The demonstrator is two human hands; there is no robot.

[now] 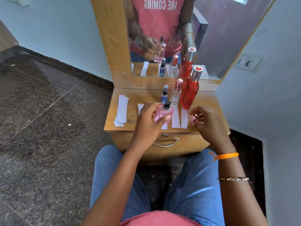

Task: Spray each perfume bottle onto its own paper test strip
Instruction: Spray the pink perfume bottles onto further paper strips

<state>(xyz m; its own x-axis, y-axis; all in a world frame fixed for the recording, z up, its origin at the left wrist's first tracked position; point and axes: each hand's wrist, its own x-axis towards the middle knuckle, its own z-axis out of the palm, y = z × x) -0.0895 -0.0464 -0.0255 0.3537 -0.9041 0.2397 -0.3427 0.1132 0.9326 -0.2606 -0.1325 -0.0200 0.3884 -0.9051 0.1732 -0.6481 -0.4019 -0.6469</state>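
My left hand [149, 119] grips a pink perfume bottle [163, 113] with a black spray nozzle, uncapped, held just above the paper strips [180, 119] laid side by side on the wooden tabletop [206, 101]. My right hand [206, 121] holds the bottle's shiny pink cap [195, 117] to the right of the strips. Behind stand a tall red bottle [189, 93] with a silver cap, a clear bottle [176, 95] with a rose-gold cap and a small blue bottle [164, 95].
A stack of spare strips [121, 110] lies at the table's left end. A mirror [219, 38] rises behind the bottles. A drawer with a metal handle [166, 143] sits below the tabletop. A wall stands close on the right, and open floor lies to the left.
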